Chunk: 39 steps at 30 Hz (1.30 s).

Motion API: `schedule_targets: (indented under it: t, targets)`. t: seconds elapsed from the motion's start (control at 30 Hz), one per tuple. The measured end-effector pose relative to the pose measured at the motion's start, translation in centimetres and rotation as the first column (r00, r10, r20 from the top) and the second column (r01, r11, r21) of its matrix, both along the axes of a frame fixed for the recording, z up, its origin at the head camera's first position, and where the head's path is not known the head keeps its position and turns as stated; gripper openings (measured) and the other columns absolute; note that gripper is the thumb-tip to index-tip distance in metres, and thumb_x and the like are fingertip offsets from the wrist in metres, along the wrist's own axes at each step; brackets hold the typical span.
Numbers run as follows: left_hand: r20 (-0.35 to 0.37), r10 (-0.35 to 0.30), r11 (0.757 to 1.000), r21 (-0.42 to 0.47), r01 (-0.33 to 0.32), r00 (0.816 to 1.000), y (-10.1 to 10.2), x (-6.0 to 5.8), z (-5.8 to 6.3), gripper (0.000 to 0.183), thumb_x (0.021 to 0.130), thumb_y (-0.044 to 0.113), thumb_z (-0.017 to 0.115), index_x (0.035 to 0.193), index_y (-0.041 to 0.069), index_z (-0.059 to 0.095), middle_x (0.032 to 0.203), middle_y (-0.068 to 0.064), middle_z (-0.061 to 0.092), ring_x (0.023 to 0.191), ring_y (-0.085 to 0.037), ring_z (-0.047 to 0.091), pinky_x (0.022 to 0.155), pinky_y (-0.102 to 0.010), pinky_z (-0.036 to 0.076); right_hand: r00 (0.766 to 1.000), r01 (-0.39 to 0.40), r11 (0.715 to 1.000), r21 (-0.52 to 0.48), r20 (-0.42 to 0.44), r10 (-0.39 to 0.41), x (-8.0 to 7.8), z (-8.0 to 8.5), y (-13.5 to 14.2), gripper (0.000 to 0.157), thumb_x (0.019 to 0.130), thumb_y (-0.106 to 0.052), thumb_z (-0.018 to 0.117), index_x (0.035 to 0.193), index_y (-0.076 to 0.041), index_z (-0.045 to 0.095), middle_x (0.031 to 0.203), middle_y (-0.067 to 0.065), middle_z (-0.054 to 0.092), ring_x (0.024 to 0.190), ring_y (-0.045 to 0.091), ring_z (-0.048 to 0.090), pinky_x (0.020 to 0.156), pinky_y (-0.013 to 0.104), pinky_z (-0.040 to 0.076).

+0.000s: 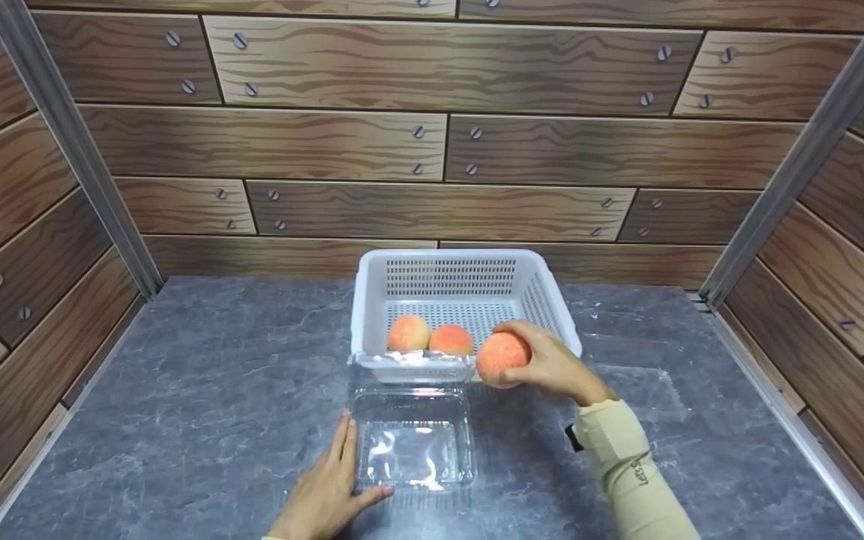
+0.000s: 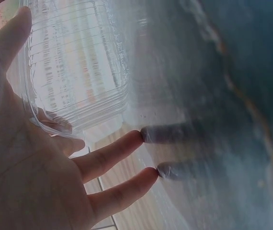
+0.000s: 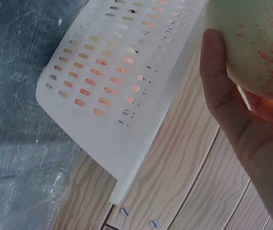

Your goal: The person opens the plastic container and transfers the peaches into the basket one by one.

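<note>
My right hand (image 1: 552,364) grips a red-and-yellow peach (image 1: 502,360) at the front right rim of a white slotted basket (image 1: 573,330). In the right wrist view, thumb and fingers wrap the peach (image 3: 256,48) beside the basket wall (image 3: 79,124). Two more peaches (image 1: 409,333) lie inside, near its front. A clear plastic clamshell container (image 1: 413,450) stands open before the basket, its raised lid overlapping the basket's front. My left hand (image 1: 323,484) lies along the container's left side, fingers extended, thumb at the front corner. The left wrist view shows its fingertips on the table.
Another clear plastic piece (image 1: 646,390) lies flat on the dark marbled table (image 1: 237,360), right of the basket. Wood-pattern walls (image 1: 349,210) enclose the back and sides, with metal posts (image 1: 792,150) at the corners.
</note>
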State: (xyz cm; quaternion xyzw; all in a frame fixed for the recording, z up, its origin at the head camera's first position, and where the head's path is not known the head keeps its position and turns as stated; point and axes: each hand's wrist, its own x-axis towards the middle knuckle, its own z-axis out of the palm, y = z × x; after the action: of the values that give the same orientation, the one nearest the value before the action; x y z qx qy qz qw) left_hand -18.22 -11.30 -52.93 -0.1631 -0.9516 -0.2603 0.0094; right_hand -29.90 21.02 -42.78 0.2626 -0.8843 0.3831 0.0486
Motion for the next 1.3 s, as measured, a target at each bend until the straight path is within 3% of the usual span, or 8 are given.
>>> schedule_targets:
  t: [0.2,0.43,0.97,1.3]
  targets:
    - [0.011,-0.013,1.000,0.000,0.013,1.000,-0.1,0.0,-0.2,0.106,0.077,0.065,0.053,0.141,-0.010,0.013,0.147,-0.026,0.008,0.108,-0.051,0.045,0.069,-0.060,0.046,1.000,0.011,1.000,0.014,-0.029,-0.011,-0.3,0.0,0.0,0.061,0.061,-0.024,0.076,0.117,-0.012,0.056,0.114,0.006,0.058,0.098,0.024,0.055,0.081,0.045,0.046]
    - [0.005,0.012,1.000,-0.016,-0.012,1.000,0.0,-0.2,0.3,0.107,0.075,0.068,0.052,0.141,-0.007,0.015,0.149,-0.022,0.007,0.113,-0.051,0.041,0.075,-0.064,0.042,0.999,0.009,1.000,0.004,-0.042,-0.009,-1.2,0.8,0.2,0.061,0.063,-0.026,0.077,0.118,-0.010,0.056,0.116,0.008,0.057,0.100,0.026,0.055,0.082,0.048,0.046]
    - [-0.017,0.012,1.000,-0.010,-0.012,1.000,0.2,-0.1,0.0,0.106,0.076,0.066,0.053,0.141,-0.008,0.016,0.148,-0.024,0.008,0.108,-0.051,0.045,0.073,-0.063,0.044,0.999,0.045,0.999,0.019,-0.024,-0.045,-3.5,0.8,0.0,0.061,0.063,-0.024,0.078,0.117,-0.008,0.054,0.109,0.009,0.059,0.092,0.024,0.057,0.078,0.042,0.049]
    - [0.029,0.008,1.000,-0.027,-0.007,1.000,0.1,-0.1,0.1,0.108,0.076,0.069,0.050,0.141,-0.009,0.013,0.149,-0.023,0.005,0.107,-0.049,0.047,0.070,-0.061,0.046,0.997,0.068,0.997,0.038,0.021,-0.069,-4.7,0.6,0.1,0.062,0.063,-0.023,0.078,0.117,-0.007,0.054,0.107,0.010,0.059,0.090,0.024,0.057,0.077,0.041,0.049]
